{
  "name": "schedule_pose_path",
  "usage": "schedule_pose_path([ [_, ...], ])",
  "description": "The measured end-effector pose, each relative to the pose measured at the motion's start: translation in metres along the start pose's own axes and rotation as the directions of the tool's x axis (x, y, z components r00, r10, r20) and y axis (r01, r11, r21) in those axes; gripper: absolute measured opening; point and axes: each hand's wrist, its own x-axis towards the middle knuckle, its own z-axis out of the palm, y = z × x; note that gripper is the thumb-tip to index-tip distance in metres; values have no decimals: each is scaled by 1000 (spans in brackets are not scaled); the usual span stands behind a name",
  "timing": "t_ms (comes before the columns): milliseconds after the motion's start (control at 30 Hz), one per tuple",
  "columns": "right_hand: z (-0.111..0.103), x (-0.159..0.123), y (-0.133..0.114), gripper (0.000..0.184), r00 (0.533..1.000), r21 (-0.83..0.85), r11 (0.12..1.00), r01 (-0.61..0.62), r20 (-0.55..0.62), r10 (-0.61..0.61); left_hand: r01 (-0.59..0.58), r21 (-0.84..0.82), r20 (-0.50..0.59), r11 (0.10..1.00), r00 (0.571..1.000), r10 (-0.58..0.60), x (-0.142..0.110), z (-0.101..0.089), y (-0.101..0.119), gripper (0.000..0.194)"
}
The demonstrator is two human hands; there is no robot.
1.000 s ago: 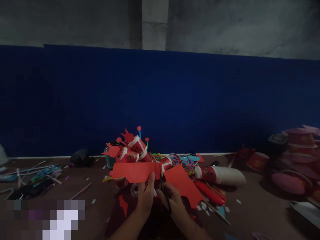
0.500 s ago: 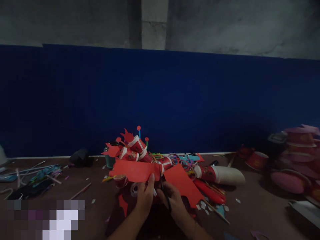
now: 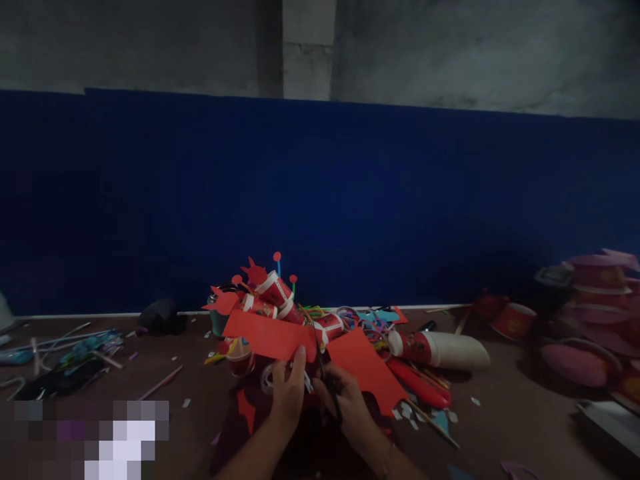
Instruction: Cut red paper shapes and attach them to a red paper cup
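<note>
My left hand (image 3: pixel 290 390) pinches the lower edge of a red paper strip (image 3: pixel 273 335), thumb on top. In my right hand (image 3: pixel 345 400) is a pair of dark-handled scissors (image 3: pixel 331 390), its blades up at the strip's right end. A second, larger red paper sheet (image 3: pixel 367 367) with a notched lower edge lies just right of the blades. Behind the strip rises a craft figure of red paper cups (image 3: pixel 275 288) with spiky red cutouts and red discs on pipe cleaners. Below the strip, a roll of tape (image 3: pixel 267 379) is partly covered by my left hand.
A stack of red cups (image 3: pixel 453 351) lies on its side to the right, by a red packet (image 3: pixel 420 385) and thin sticks. Paper scraps (image 3: pixel 407 413) litter the brown table. Pipe cleaners (image 3: pixel 90 347) lie at the left, and pink cup pieces (image 3: pixel 600 293) stand far right.
The red strip has tilted, its left end swinging down and its right end hanging lower. Both hands stay in nearly the same place.
</note>
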Motion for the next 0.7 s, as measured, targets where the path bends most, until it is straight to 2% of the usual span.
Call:
schedule_pose_path([
  [100, 1, 0, -3, 40, 1000, -6, 1000, -24, -4, 24, -102, 120, 16, 987, 995, 101, 2, 1, -2, 36],
  [167, 2, 0, -4, 40, 999, -6, 999, -34, 0, 34, -166, 149, 54, 975, 986, 159, 3, 1, -1, 38],
  [267, 2, 0, -2, 40, 999, 1, 999, -34, 17, 34, -224, 154, 53, 962, 974, 218, 5, 2, 0, 34],
  [367, 2, 0, 2, 39, 999, -5, 1000, -29, 43, 29, -261, 76, 39, 962, 965, 259, 7, 3, 1, 28],
  [467, 1, 0, 4, 38, 998, -19, 1000, -18, 63, 19, -280, -22, 69, 960, 957, 280, 6, 5, 3, 30],
  [567, 0, -1, 5, 38, 996, -15, 999, -37, 77, 38, -272, -32, 101, 962, 957, 273, 4, 5, 5, 32],
  [700, 0, 0, 6, 40, 991, -6, 998, -65, 117, 66, -277, -18, 46, 961, 960, 278, 4, 5, 7, 34],
])
